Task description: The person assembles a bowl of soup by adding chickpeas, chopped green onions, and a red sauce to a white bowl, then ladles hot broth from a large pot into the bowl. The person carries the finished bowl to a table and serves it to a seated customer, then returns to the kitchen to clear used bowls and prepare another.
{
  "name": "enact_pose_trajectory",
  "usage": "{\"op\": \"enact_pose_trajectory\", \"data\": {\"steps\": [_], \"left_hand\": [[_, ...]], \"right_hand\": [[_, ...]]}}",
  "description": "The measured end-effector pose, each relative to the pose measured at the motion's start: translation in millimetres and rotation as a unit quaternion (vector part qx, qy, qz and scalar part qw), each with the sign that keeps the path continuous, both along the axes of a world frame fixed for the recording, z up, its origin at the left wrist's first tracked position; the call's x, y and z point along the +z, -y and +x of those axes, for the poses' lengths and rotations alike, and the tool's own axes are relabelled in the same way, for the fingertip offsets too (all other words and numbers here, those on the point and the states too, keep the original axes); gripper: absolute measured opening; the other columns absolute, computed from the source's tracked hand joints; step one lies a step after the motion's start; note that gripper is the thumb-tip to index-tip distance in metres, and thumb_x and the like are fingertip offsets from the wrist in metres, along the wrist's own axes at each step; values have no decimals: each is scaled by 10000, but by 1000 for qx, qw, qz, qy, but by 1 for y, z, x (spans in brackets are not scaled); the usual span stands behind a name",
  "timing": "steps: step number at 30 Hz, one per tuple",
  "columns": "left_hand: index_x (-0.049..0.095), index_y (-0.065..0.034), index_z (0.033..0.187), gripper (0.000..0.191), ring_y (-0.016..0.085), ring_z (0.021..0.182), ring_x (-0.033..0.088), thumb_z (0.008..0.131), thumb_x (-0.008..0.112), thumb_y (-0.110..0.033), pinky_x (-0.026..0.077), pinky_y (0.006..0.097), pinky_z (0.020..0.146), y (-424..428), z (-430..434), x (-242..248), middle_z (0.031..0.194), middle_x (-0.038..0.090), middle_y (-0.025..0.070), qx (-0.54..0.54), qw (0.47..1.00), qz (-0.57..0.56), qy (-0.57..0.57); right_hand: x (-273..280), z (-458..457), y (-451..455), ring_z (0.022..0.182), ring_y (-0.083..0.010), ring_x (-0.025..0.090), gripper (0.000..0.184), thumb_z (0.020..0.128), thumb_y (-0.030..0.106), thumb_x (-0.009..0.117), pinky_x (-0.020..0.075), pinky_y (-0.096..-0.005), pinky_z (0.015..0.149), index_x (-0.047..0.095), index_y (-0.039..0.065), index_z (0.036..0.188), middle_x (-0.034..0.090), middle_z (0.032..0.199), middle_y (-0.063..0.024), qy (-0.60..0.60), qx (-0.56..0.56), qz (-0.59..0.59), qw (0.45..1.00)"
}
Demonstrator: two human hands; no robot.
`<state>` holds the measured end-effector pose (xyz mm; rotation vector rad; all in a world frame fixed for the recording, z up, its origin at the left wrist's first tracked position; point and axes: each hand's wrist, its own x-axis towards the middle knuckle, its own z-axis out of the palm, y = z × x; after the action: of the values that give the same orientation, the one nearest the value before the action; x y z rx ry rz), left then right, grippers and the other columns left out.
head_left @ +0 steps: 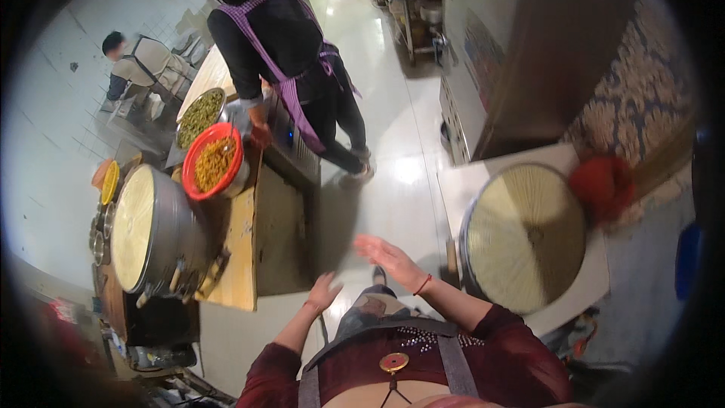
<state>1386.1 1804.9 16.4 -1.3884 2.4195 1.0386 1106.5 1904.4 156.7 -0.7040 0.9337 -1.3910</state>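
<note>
In mid-air before my body, my left hand [324, 293] holds nothing, its fingers slightly apart. My right hand [391, 258] is also bare, stretched forward above the tiled floor, a red string around its wrist. Nearest to it, on the right, a round steamer [527, 238] with a pale ridged top stands on a white table. To my left a metal stacked steamer [175, 232] with a similar pale top stands near a wooden worktop [238, 272]. A red plastic bowl [213, 163] of orange-yellow chopped food and a metal basin [201, 119] of green chopped food sit farther along.
A person in a purple checked apron [291, 56] stands beside the worktop ahead. Another person [150, 65] bends at the far left. On the right are a tall cabinet [538, 51] and a red object [603, 187], blurred. A tiled aisle [396, 124] runs between.
</note>
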Motion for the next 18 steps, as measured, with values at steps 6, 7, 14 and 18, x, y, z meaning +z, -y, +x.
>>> {"op": "enact_pose_trajectory", "data": {"steps": [6,7,14,18], "left_hand": [[734,-142,1022,288,243,958,672,830,598,-307,511,337,878,182,-13,-62,997,710,93,74,993,83,-27],[736,-156,1023,279,237,958,671,833,592,-301,511,334,873,213,-43,-63,1000,709,93,70,991,112,4],[744,-100,941,303,212,793,678,853,632,-367,517,330,737,445,-353,-25,873,714,108,-94,982,69,-149],[718,-48,957,300,193,800,678,865,640,-323,517,321,737,553,-551,7,878,711,119,-127,946,21,-297]], "right_hand": [[4,-172,198,950,-138,619,369,966,216,552,482,-260,828,524,7,1268,640,1098,-91,-136,-226,16,965],[6,-201,223,905,-110,619,347,976,235,531,466,-225,760,546,12,1241,646,1058,-81,-148,-267,88,948],[79,-394,357,550,-8,424,265,992,257,493,335,-165,490,662,56,959,532,644,52,-245,-441,45,862],[116,-511,452,553,7,372,261,1008,268,472,286,-167,489,624,58,1042,490,643,69,-248,-560,-58,789]]}}
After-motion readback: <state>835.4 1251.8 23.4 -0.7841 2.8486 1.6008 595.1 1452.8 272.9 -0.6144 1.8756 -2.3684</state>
